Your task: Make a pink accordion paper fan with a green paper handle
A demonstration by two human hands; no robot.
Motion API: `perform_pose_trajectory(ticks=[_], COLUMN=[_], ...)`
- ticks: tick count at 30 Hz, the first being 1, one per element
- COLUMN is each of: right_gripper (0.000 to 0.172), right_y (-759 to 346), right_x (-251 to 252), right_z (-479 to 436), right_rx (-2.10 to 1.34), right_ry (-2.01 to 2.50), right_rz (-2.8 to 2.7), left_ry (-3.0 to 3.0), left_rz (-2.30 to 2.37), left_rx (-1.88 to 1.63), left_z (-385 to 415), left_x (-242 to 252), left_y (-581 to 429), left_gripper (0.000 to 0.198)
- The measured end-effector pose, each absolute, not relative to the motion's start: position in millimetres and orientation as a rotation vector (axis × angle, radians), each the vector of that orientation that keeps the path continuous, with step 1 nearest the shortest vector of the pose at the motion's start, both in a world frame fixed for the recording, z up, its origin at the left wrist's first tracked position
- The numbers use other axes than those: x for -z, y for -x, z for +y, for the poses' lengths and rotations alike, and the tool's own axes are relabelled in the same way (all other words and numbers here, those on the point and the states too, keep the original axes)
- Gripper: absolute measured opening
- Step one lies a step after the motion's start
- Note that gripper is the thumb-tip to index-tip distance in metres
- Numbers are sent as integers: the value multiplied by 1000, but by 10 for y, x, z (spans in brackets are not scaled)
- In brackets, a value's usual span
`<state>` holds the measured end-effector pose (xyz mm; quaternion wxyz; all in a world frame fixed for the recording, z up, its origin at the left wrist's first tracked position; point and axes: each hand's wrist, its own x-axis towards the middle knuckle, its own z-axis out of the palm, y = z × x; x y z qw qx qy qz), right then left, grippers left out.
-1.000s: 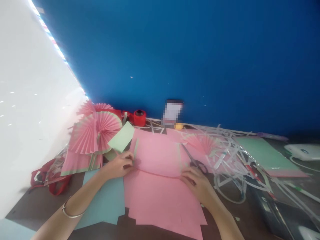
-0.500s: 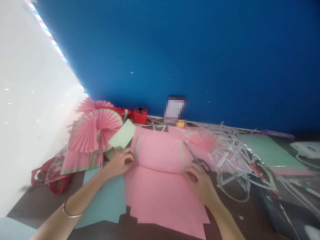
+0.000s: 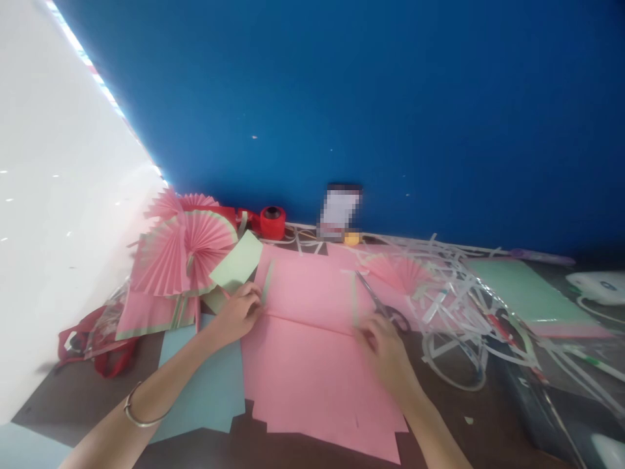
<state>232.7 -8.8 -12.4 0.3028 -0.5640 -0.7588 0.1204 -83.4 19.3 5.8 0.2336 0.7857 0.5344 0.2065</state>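
A pink paper sheet (image 3: pixel 312 293) lies folded over on a stack of pink sheets (image 3: pixel 322 384) on the dark table. My left hand (image 3: pixel 237 311) presses the left end of the fold, fingers curled and pinched on the paper edge. At the right end of the fold my right hand (image 3: pixel 383 348) rests, blurred by motion, fingers bent down on the paper. Scissors (image 3: pixel 383 306) lie just beyond my right hand. A light green paper piece (image 3: pixel 237 262) lies behind my left hand.
Pink pleated paper fans (image 3: pixel 183 251) pile up at the left, with a red tape roll (image 3: pixel 272 223) by the blue wall. Several white paper strips (image 3: pixel 459 299) tangle at the right, beside a green sheet (image 3: pixel 522 293). A light blue sheet (image 3: pixel 205 391) lies under my left forearm.
The fold has been pressed flatter. My right hand has slid a little along the crease, and the view has shifted slightly downward.
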Motion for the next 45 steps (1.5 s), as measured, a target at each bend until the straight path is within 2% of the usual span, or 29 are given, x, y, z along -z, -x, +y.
perform_pose_trajectory(ticks=[11,16,18,22,27,32,45], right_gripper=[25,14,23,40,52,55,55], right_y=[-2277,-2156,-2029,-1730,-1616,-1642,-1681], right_x=[191,81,32,6,34,-18,88], right_z=[-57,-208,-316,-463,-455,-421,-377], right_rx=[-188,192,294,149,-5,97,42], right_ry=[1548,1501,1311,983,1196,1216,1305], right_rz=[-2024,-2045,-2168,-2522,-2528,-2541,-2626], left_ry=[-2297,-2334,-2333,-2338,-2339,-2374,-2377], left_rz=[1570,1524,1536,1553,1551,1500,1575], left_rx=[-553,-576,-588,-569,-495,-472,-593], left_z=[170,195,207,207,180,174,194], left_x=[-67,4,49,55,-68,-90,12], left_y=[743,761,772,777,754,761,767], left_gripper=[15,11,12,11,15,15,18])
